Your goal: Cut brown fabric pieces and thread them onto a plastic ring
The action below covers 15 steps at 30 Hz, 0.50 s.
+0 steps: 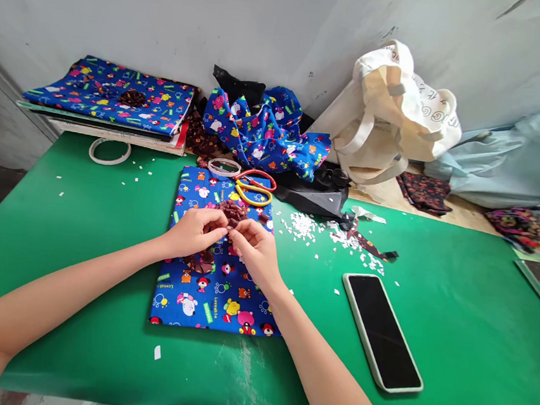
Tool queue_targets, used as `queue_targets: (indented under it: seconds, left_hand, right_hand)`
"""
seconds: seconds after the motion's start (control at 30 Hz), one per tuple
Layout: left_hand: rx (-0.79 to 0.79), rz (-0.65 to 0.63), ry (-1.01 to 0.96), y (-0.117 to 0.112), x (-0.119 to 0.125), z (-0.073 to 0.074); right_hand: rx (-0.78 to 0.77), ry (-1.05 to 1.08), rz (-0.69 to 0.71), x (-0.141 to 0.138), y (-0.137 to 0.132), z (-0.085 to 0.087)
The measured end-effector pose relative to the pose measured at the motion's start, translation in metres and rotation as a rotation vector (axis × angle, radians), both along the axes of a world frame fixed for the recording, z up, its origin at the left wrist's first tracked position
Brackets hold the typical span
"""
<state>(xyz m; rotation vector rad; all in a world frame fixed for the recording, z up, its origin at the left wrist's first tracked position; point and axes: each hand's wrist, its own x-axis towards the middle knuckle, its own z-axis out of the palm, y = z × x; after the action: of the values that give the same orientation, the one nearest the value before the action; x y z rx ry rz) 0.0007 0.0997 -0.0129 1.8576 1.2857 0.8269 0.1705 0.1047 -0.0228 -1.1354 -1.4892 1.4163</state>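
A blue cartoon-print cloth-covered panel [192,313] lies flat on the green table. Over its middle, my left hand [195,230] and my right hand [258,252] meet with fingertips pinched together. Between them is a small dark brown patterned fabric piece [232,223], partly hidden by the fingers. Behind the fingertips sits a pile of similar brown pieces [231,210]. More brown scraps [201,261] lie under my left hand. Scissors with red and yellow handles [256,195] and a pale tape roll [224,167] rest at the panel's far edge.
At the back left, blue printed cloth [155,108] tops a stack, with another ring-shaped roll [109,151] beside it. Crumpled blue fabric [267,135] and a white tote bag [379,111] stand along the wall. White paper bits [303,226] and a phone [381,334] are on the right.
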Motion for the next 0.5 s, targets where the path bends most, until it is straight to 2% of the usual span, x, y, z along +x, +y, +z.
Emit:
queue_targets:
  seconds: [0.33,0.5]
  left_hand:
    - [0.05,-0.02,0.028,0.0003,-0.0011,0.0005]
    - [0.049,-0.024,0.023,0.0009,-0.0015,-0.0009]
  right_hand:
    - [0.065,-0.021,0.016,-0.0021,-0.0009,-0.0004]
    - [0.153,-0.097,0.023,-0.0021,-0.0029,-0.0027]
